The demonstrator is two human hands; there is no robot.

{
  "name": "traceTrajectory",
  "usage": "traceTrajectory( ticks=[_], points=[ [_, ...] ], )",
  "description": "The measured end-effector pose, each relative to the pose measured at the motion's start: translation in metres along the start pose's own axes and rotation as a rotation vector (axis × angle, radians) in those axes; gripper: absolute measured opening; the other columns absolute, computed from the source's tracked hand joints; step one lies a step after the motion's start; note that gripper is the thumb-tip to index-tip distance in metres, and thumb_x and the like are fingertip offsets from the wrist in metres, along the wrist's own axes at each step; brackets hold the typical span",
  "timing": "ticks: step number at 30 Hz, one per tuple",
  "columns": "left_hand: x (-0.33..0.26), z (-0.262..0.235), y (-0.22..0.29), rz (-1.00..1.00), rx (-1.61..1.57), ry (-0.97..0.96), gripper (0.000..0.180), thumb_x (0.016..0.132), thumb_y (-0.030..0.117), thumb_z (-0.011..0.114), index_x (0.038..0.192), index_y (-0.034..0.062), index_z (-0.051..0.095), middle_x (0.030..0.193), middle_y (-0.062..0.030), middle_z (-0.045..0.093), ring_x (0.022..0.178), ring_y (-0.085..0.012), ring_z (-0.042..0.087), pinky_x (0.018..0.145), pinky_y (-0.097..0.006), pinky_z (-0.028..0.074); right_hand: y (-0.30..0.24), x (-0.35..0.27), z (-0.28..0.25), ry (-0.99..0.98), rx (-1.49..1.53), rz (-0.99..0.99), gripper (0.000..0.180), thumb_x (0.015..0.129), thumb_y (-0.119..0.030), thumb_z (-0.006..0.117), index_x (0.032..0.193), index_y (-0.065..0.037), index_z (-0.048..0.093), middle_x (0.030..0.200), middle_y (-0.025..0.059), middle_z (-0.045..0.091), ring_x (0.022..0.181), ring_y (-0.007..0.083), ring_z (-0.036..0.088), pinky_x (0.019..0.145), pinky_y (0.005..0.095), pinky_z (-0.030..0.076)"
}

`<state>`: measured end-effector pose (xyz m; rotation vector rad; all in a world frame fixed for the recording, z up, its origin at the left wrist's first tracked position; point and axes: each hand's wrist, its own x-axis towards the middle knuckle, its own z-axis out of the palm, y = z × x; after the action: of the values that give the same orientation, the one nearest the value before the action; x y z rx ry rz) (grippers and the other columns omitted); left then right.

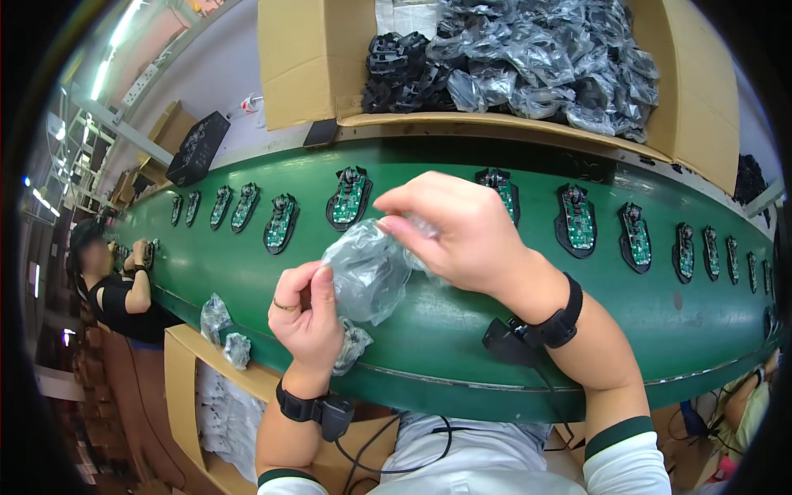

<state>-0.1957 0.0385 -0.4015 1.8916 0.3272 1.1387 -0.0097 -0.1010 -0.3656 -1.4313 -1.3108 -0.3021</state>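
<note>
A clear bag is being held above the near edge of the belt, pinched closed by the left hand and right hand. It is best being pulled apart evenly, so nothing is dropped.

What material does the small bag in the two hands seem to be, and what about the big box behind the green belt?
The bag looks like thin clear plastic film: it is see-through, crinkled and glossy between the left hand and right hand. The box looks like brown matte cardboard, with folded flaps.
</note>
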Motion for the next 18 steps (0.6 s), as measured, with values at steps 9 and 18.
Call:
traceTrajectory(
  ticks=[9, 18],
  points=[
    [-0.001, -0.001, 0.003, 0.01, -0.269, -0.166, 0.009, 0.1, 0.002, 0.064, 0.108, -0.0016, 0.067, 0.102, -0.0085, 0.07, 0.082, -0.0114, 0.065, 0.075, -0.026, 0.054, -0.013, -0.005, -0.003, -0.356, 0.222, 0.022, 0.071, 0.074, -0.027, 0.087, 0.138, -0.008, 0.061, 0.131, 0.0152, 0.066, 0.109, 0.0328, 0.064, 0.093, 0.0407, 0.054],
    [0.024, -0.015, -0.007, 0.044, 0.415, -0.589, 0.057, 0.083, 0.016, 0.076, 0.136, 0.0012, 0.059, 0.14, -0.0222, 0.057, 0.131, -0.0326, 0.055, 0.108, -0.042, 0.045, 0.01, -0.001, -0.032, -0.01, 0.2, 0.118, 0.028, 0.076, 0.004, 0.055, 0.097, 0.0, 0.073, 0.092, 0.0157, 0.069, 0.082, 0.0275, 0.067, 0.076, 0.0357, 0.054]
  ],
)
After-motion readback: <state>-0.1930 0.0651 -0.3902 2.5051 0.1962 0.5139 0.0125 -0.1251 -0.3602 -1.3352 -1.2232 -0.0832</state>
